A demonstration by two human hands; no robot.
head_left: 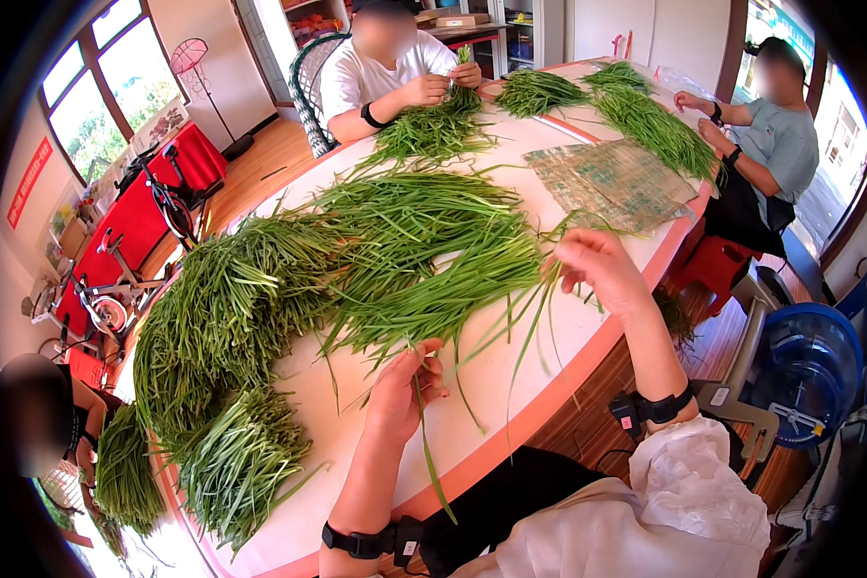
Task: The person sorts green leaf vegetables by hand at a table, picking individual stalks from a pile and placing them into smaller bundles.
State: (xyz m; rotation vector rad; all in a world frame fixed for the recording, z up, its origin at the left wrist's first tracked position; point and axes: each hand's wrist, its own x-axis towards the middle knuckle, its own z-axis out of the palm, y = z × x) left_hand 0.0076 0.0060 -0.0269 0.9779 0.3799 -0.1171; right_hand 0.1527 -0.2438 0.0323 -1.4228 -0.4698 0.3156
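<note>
Long green garlic chives lie in a loose pile [448, 285] on the white tabletop in front of me. My left hand [404, 390] is at the pile's near edge, its fingers curled around a single long chive leaf [428, 455] that hangs down toward the table's edge. At the right end of the pile, my right hand [596, 267] pinches a few thin chive stalks [545, 311], which dangle below the fingers. A larger, darker heap of chives [238, 303] spreads to the left, and a paler-tipped bunch [242, 459] sits nearer to me.
Printed sheets [614, 184] lie beyond my right hand. Across the table, one person [390, 79] handles chives; another [780, 137] sits at the right, a third [50, 419] at the left. A blue plastic tub [802, 368] stands beside the table, right of me.
</note>
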